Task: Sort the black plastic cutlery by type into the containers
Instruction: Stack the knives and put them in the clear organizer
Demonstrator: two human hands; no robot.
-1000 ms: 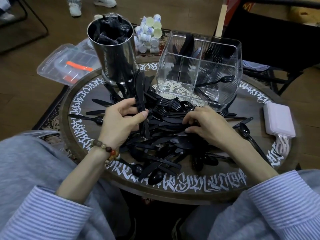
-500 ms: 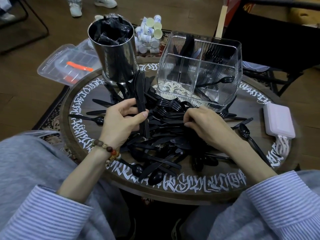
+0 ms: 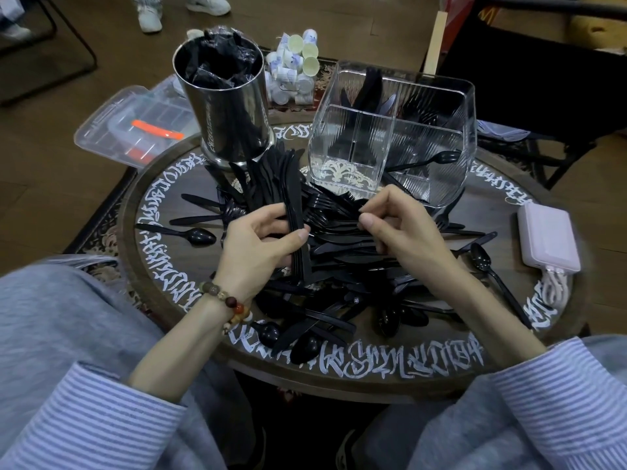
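A heap of black plastic cutlery [image 3: 342,266] covers the middle of the round table [image 3: 339,368]. My left hand [image 3: 261,249] grips a bundle of black knives [image 3: 288,184] that points away from me toward the steel canister. My right hand [image 3: 403,232] is raised just above the heap, its thumb and fingers pinching the end of a black piece; which kind it is I cannot tell. Behind the heap stands a clear divided container [image 3: 400,137] with knives and forks in its far compartments and a spoon [image 3: 437,159] leaning in its near right one.
A steel canister [image 3: 230,106] stuffed with black plastic wrappers stands at the back left. A pink power bank [image 3: 549,239] with a cable lies at the table's right edge. A clear lidded box [image 3: 135,127] and small cups [image 3: 295,69] sit beyond the table. Loose spoons lie at both sides.
My right hand has lifted off the heap and moved up and toward my left hand, pinching a piece. My left hand keeps the knife bundle almost still.
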